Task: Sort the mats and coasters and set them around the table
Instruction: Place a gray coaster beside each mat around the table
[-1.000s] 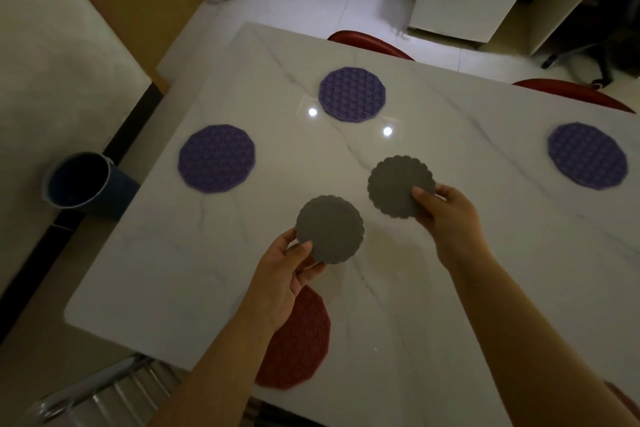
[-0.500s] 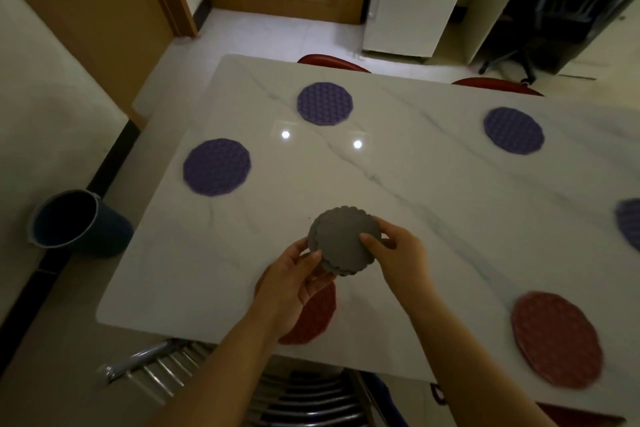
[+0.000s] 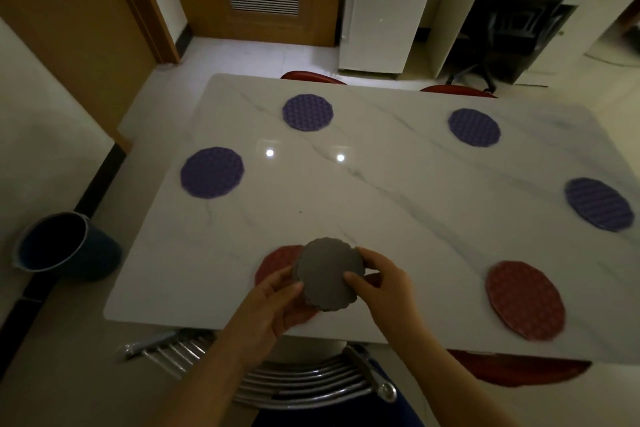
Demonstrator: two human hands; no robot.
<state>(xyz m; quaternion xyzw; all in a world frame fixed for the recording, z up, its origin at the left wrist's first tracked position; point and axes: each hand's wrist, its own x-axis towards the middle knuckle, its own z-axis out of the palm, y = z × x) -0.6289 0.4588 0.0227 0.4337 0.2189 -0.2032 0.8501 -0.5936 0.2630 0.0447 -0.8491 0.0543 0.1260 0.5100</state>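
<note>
Both hands hold a small stack of grey scalloped coasters (image 3: 327, 272) above the near edge of the white marble table (image 3: 381, 204). My left hand (image 3: 273, 305) grips the stack's left side, my right hand (image 3: 384, 282) its right side. Under them lies a red mat (image 3: 277, 262), mostly hidden. A second red mat (image 3: 524, 300) lies at the near right. Purple mats lie at the left (image 3: 212, 172), far left (image 3: 307, 112), far right (image 3: 474, 127) and right edge (image 3: 599, 203).
A blue bucket (image 3: 65, 246) stands on the floor left of the table. A metal chair back (image 3: 311, 381) is just below the near edge. Red chairs (image 3: 311, 76) sit at the far side, a white fridge (image 3: 388, 7) beyond.
The two grey coasters, held apart a second ago, have been brought together into one stack. The hands drew back toward the near edge, over the red mat, and the view widened.
</note>
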